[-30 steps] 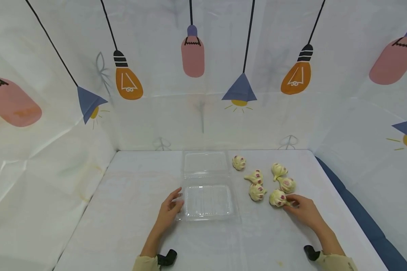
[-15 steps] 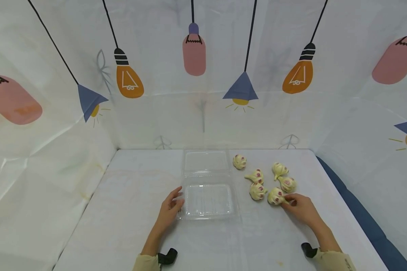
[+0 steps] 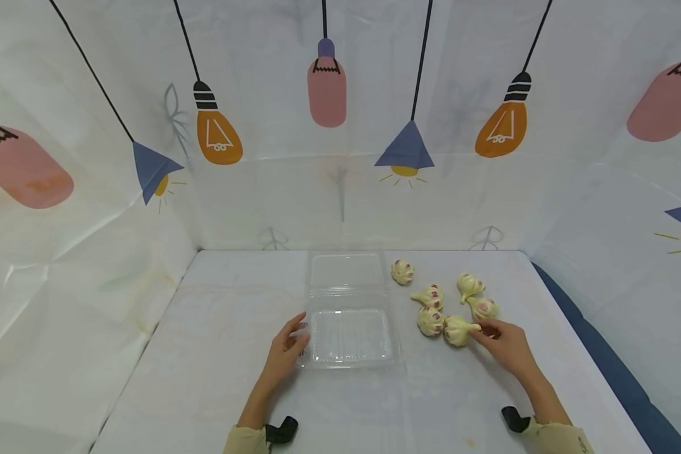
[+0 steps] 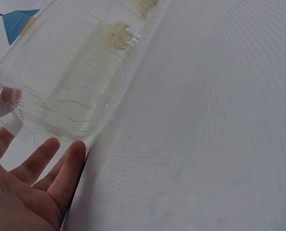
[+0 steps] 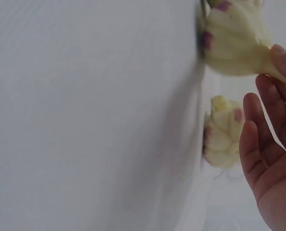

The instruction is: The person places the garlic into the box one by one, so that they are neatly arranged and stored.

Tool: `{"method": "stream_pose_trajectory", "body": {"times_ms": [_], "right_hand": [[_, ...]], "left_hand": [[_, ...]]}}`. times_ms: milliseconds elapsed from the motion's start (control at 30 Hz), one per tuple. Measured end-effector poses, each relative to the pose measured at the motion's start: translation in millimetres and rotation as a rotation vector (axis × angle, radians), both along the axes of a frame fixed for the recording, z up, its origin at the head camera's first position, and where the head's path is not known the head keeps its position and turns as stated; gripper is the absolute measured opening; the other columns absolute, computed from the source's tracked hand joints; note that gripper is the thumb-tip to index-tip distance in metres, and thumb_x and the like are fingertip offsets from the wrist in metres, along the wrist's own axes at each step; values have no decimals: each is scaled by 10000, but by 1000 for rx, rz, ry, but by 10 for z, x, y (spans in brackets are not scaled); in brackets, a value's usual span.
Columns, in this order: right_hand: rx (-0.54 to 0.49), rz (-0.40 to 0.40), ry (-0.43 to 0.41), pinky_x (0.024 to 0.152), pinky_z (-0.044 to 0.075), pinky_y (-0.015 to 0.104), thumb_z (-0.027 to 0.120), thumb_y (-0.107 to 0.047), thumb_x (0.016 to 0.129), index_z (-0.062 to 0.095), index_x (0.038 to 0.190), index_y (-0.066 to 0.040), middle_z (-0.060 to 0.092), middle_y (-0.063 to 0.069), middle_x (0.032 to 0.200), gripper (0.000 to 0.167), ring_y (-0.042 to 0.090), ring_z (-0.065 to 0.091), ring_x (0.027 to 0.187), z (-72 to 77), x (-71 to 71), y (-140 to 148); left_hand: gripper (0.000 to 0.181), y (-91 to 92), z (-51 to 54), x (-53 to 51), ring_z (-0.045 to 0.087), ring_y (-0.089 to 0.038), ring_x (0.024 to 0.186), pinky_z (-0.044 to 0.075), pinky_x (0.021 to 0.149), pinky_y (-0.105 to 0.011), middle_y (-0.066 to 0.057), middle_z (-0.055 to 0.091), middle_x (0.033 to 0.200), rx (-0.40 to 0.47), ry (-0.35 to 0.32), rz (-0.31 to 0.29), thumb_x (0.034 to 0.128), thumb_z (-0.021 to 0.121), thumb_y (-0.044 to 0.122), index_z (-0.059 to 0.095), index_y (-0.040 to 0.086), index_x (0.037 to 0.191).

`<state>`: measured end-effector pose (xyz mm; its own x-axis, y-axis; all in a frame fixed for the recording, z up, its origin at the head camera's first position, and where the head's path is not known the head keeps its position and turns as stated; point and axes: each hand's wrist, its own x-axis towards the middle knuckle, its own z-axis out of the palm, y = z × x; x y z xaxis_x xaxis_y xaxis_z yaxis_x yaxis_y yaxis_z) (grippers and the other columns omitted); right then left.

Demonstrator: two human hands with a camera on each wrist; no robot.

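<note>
Garlic bulb (image 3: 457,331) was located right of the clear container, just beside a second bulb (image 3: 430,321). Right hand (image 3: 506,347) pinched its stem between thumb and fingers. Four other bulbs (image 3: 471,287) lay farther back. Clear container (image 3: 349,339) stood with its hinged lid (image 3: 345,271) folded back. Left hand (image 3: 284,348), fingers relaxed and gripping nothing, was at the container's left edge; contact seemed likely, though transparent plastic obscured it. All rested on a white worktop (image 3: 221,328) before a lamp-printed sheet (image 3: 340,195).

Light is soft and even; glints dot the clear container (image 3: 350,338); wrist views look dimmer (slightly blurred, too).
</note>
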<state>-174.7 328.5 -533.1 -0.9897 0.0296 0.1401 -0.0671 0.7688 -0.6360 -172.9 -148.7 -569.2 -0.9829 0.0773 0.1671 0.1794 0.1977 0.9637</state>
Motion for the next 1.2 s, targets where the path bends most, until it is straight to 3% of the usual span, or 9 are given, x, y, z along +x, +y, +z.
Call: {"method": "stream_pose_trajectory", "body": {"times_ms": [233, 333, 533, 700, 900, 1000, 1200], "right_hand": [[-81, -27, 93, 668, 489, 203, 762, -269, 861, 717, 1044, -30, 702, 90, 950, 304, 106, 606, 809, 163, -10, -153], [-119, -13, 128, 659, 490, 184, 763, -234, 861, 719, 1018, -40, 703, 95, 964, 253, 49, 598, 797, 237, -21, -241], [-212, 37, 203, 661, 497, 176, 768, -142, 851, 727, 1011, -48, 704, 78, 954, 190, 22, 610, 811, 351, -53, -469], [-285, 92, 329, 671, 484, 152, 773, -13, 814, 731, 966, -28, 707, 77, 898, 158, 11, 608, 804, 412, -144, -666], [-365, 142, 466, 671, 476, 155, 743, 125, 775, 710, 926, 64, 700, 178, 879, 167, 41, 612, 800, 689, -132, -1033], [-374, 159, 492, 666, 475, 163, 738, 128, 775, 707, 926, 74, 698, 194, 885, 163, 69, 621, 795, 758, -142, -1180], [-410, 194, 469, 649, 487, 197, 735, 96, 799, 703, 939, 76, 687, 185, 850, 145, 133, 626, 771, 758, -233, -1373]], "left_hand": [[484, 25, 335, 87, 622, -462, 936, 529, 693, -293, -342, 529, 1225, 26, -4, -42, 945, 593, -5, 431, -85, 1394], [486, 26, 385, 87, 618, -468, 940, 530, 694, -301, -341, 524, 1232, 28, -25, -42, 946, 589, -11, 432, -73, 1402], [486, 16, 388, 99, 615, -476, 948, 531, 689, -318, -343, 519, 1241, 33, -36, -35, 945, 586, -19, 432, -73, 1403], [488, 21, 396, 112, 612, -478, 968, 539, 707, -367, -350, 512, 1249, 36, -47, -38, 944, 587, -23, 429, -76, 1403], [488, 23, 394, 80, 618, -470, 938, 533, 698, -327, -352, 509, 1248, 45, -50, -49, 944, 581, -31, 427, -79, 1404], [486, 24, 392, 78, 619, -470, 913, 523, 690, -293, -354, 509, 1244, 48, -48, -50, 946, 582, -25, 427, -79, 1404], [484, 27, 394, 60, 627, -447, 869, 511, 673, -275, -340, 523, 1242, 41, -34, -49, 944, 597, -5, 441, -73, 1398]]}}
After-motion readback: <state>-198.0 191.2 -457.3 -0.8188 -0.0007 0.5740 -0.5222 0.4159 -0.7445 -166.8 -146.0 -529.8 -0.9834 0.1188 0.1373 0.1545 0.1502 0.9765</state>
